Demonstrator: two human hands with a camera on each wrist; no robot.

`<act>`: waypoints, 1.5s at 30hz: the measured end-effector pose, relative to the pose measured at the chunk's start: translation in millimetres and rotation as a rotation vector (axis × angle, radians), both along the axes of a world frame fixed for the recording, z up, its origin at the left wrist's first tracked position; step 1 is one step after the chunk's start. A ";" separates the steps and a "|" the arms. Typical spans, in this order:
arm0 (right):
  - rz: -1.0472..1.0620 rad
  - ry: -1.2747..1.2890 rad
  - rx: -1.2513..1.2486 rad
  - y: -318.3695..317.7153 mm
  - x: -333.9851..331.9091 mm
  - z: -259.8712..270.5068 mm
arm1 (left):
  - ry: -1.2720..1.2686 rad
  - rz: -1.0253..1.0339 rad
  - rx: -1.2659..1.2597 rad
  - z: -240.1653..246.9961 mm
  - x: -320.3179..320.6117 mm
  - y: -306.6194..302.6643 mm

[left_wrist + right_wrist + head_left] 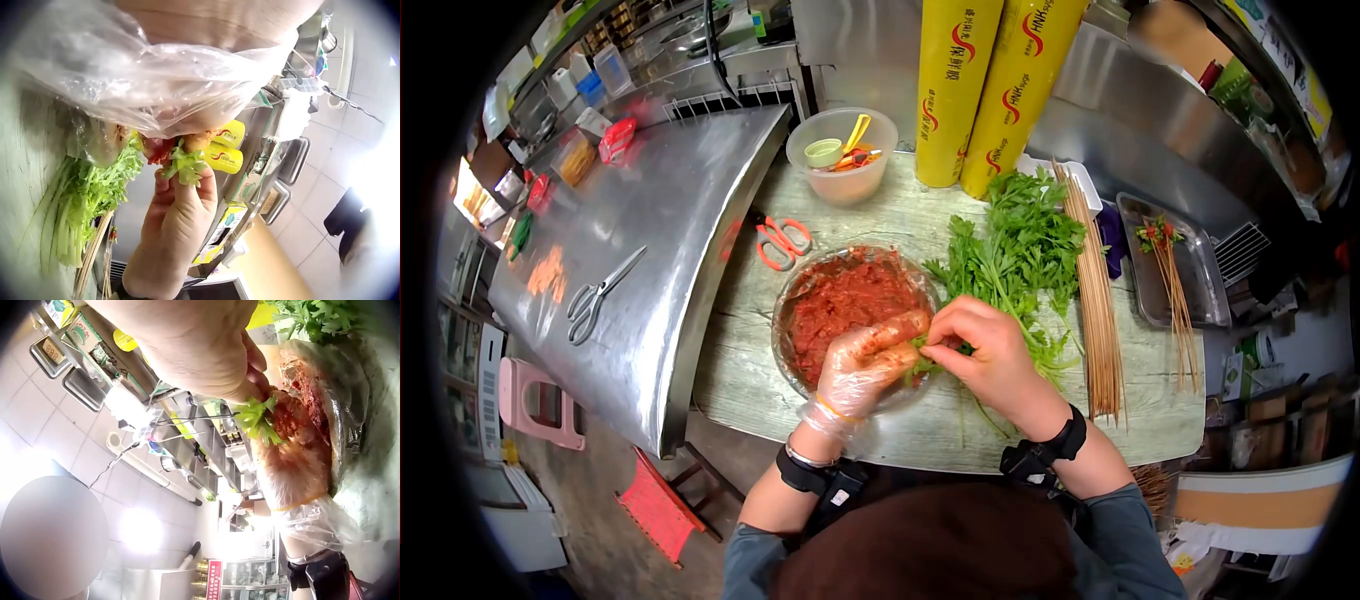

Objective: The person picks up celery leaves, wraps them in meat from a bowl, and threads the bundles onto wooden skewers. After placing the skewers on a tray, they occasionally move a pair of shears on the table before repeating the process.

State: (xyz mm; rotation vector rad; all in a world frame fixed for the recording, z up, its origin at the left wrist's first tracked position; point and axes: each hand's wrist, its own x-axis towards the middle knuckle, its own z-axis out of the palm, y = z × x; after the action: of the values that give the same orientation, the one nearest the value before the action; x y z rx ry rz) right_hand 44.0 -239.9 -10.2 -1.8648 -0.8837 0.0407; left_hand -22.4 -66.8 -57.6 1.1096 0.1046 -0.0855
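My left hand, in a clear plastic glove smeared red, has its fingers curled over the near rim of the bowl of red minced meat. Between those fingers is a lump of red meat. Bare, my right hand pinches a green leafy sprig against the lump. The sprig's leaves lie by the red-smeared glove in the right wrist view. A pile of leafy greens lies just beyond my right hand, with a bundle of thin sticks beside it.
Orange-handled scissors and a plastic tub lie beyond the bowl. Two yellow rolls stand at the back. A tray with topped sticks is at the right. Grey scissors lie on the metal table at the left.
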 end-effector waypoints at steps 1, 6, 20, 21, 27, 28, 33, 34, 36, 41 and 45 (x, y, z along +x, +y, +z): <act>-0.001 -0.022 0.000 0.3 0.7 -2.2 | -0.035 0.017 0.083 -2.3 0.8 -1.1; 0.032 -0.213 0.006 0.2 4.4 -8.6 | -0.076 0.086 0.149 -8.5 2.4 -2.4; -0.876 -0.209 -0.808 -218.4 96.3 -55.7 | -0.115 0.200 0.109 -22.9 2.8 -3.4; -0.852 -0.095 -0.798 -222.6 100.3 -55.5 | -0.111 0.205 0.104 -22.5 3.8 -4.3; -0.832 0.219 -0.628 -236.3 111.1 -53.5 | -0.079 0.167 0.045 -18.5 4.1 -2.6; -0.825 0.236 -0.605 -236.9 111.0 -52.8 | -0.072 0.177 0.054 -23.3 4.4 -1.2; -0.807 -0.076 -0.692 -235.3 101.5 -47.8 | -0.048 0.177 0.047 -23.7 4.0 0.2; -0.792 -0.138 -0.689 -233.9 100.7 -44.2 | -0.060 0.179 0.034 -24.5 4.2 0.2; -0.759 -0.259 -0.681 -231.0 96.3 -33.1 | -0.080 0.184 0.011 -26.4 4.2 0.6; -0.519 0.478 0.153 -203.2 73.7 15.3 | -0.078 0.208 -0.152 -17.8 4.4 0.8; -0.474 0.517 0.611 -147.7 45.9 15.1 | -0.092 0.310 -0.361 -27.6 8.4 5.4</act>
State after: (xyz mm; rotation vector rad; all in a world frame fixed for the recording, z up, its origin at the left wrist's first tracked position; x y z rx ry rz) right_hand 89.9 -387.6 4.9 -1.3418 -0.0611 -0.0365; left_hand -14.0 -61.4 -85.2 0.7259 0.1706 0.2167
